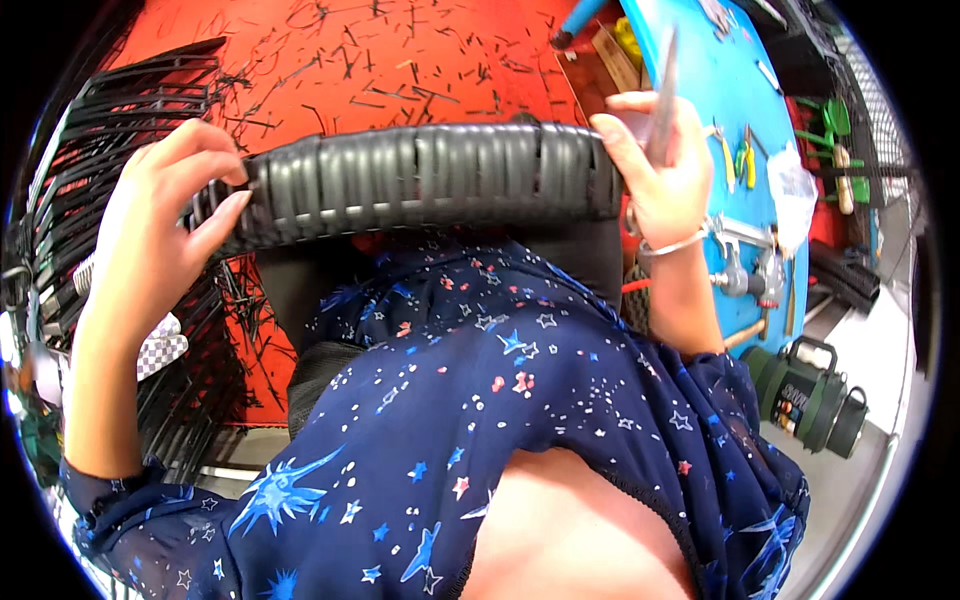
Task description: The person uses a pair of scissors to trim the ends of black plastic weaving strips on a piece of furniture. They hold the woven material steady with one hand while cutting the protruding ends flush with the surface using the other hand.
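A curved black band [430,180], closely wrapped in glossy flat strips, lies across in front of my body. My left hand [165,205] grips its left end between thumb and fingers. At the opposite end my right hand [670,170] is closed on a long pointed metal blade [662,100] that sticks up and away from me. The thumb of that hand rests close to the band's right end. The blade's handle is mostly hidden in my palm, so I cannot tell its full shape.
Black strip offcuts [400,60] litter the red floor [270,30]. Black slatted frames [90,160] are stacked at left. To the right, a blue table [690,50] bears yellow-handled pliers [746,160], a metal clamp-like tool [740,275] and a plastic bag [793,200]. A green jug [805,395] stands beyond it.
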Demonstrator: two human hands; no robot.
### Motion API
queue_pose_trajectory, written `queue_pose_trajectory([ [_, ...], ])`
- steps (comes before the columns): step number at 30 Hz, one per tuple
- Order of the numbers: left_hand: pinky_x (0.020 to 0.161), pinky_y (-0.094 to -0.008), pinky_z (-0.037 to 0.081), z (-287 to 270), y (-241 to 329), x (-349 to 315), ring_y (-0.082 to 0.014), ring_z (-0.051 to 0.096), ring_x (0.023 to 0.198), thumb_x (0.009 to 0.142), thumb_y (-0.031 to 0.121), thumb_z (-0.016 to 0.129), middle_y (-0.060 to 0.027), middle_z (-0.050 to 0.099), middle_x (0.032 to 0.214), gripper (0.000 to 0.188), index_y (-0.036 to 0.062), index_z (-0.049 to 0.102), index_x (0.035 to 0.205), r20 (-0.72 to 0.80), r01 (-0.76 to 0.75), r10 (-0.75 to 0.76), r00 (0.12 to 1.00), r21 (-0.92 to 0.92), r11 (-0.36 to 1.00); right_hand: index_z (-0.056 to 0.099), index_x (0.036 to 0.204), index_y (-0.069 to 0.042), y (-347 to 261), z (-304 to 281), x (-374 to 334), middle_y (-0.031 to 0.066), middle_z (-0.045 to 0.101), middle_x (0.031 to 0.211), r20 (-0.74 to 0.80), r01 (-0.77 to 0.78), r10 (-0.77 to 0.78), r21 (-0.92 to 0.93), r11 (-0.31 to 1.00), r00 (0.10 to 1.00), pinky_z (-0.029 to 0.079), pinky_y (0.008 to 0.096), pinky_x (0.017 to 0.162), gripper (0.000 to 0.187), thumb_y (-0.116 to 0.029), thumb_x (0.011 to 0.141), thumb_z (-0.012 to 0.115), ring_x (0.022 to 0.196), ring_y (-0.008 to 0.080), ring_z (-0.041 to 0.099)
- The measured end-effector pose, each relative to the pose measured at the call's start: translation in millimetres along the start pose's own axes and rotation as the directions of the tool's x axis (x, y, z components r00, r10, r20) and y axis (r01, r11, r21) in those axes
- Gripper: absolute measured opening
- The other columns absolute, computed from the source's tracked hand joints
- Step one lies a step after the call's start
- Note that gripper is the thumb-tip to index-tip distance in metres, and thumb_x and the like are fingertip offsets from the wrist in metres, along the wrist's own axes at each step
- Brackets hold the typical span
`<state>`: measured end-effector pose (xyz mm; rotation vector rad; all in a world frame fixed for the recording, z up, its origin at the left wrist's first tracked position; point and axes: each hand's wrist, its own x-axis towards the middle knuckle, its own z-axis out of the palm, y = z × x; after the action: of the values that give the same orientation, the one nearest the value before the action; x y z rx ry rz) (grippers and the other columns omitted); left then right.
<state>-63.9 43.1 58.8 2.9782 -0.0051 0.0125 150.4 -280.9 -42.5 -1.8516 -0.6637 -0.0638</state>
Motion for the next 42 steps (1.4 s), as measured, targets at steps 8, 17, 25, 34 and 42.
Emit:
queue_pose_trajectory([
  [8, 0.096, -0.0363, 0.045, 13, 20, -21, -0.0267, 0.061, 0.106, 0.084, 0.007, 0.072, -0.0092, 0.063, 0.112, 0.026, 0.0028, 0.067, 0.109, -0.087, 0.114, -0.107, 0.990, 0.073, 0.991, 0.061, 0.102, -0.003, 17, 13, -21, -0.0020, 0.062, 0.081, 0.298, -0.463, 0.357, 0.507, 0.727, 0.886, 0.042, 0.0202, 0.053, 0.031, -0.033, 0.098, 0.067, 0.063, 0.0038, 0.054],
  [17, 0.093, -0.0397, 0.045, 17, 24, -20, -0.0315, 0.061, 0.100, 0.075, 0.008, 0.069, -0.0093, 0.061, 0.103, 0.023, 0.0034, 0.060, 0.095, -0.077, 0.135, -0.136, 0.988, -0.011, 0.991, 0.063, 0.103, -0.001, 6, 15, -26, 0.0001, 0.065, 0.089, 0.184, -0.376, 0.330, 0.547, 0.748, 0.926, 0.046, 0.0206, 0.073, 0.023, -0.015, 0.091, 0.076, 0.081, 0.0055, 0.059],
  [25, 0.092, -0.0414, 0.047, 24, 18, -31, -0.0312, 0.061, 0.105, 0.080, 0.013, 0.072, -0.0096, 0.061, 0.113, 0.020, 0.0064, 0.064, 0.097, -0.218, 0.107, -0.089, 0.972, 0.074, 0.991, 0.061, 0.108, -0.002, 17, 18, -24, -0.0015, 0.064, 0.088, 0.129, -0.353, 0.342, 0.564, 0.746, 0.931, 0.047, 0.0180, 0.065, 0.021, -0.016, 0.095, 0.071, 0.074, 0.0033, 0.058],
  [34, 0.096, -0.0384, 0.046, 14, 12, -33, -0.0295, 0.062, 0.107, 0.083, 0.013, 0.072, -0.0092, 0.066, 0.111, 0.026, 0.0036, 0.067, 0.107, -0.110, 0.079, -0.066, 0.992, 0.114, 0.990, 0.060, 0.109, -0.001, 17, 20, -21, 0.0011, 0.064, 0.088, 0.083, -0.314, 0.328, 0.574, 0.756, 0.941, 0.054, 0.0219, 0.061, 0.019, -0.009, 0.095, 0.069, 0.071, 0.0055, 0.061],
  [42, 0.093, -0.0421, 0.046, 17, 7, -23, -0.0313, 0.059, 0.104, 0.074, 0.011, 0.069, -0.0092, 0.061, 0.107, 0.018, 0.0047, 0.063, 0.089, -0.063, 0.033, -0.030, 0.998, 0.053, 0.998, 0.059, 0.109, -0.001, 19, 19, -23, 0.0018, 0.065, 0.092, 0.116, -0.347, 0.351, 0.600, 0.721, 0.929, 0.051, 0.0195, 0.066, 0.022, -0.007, 0.092, 0.072, 0.075, 0.0058, 0.062],
])
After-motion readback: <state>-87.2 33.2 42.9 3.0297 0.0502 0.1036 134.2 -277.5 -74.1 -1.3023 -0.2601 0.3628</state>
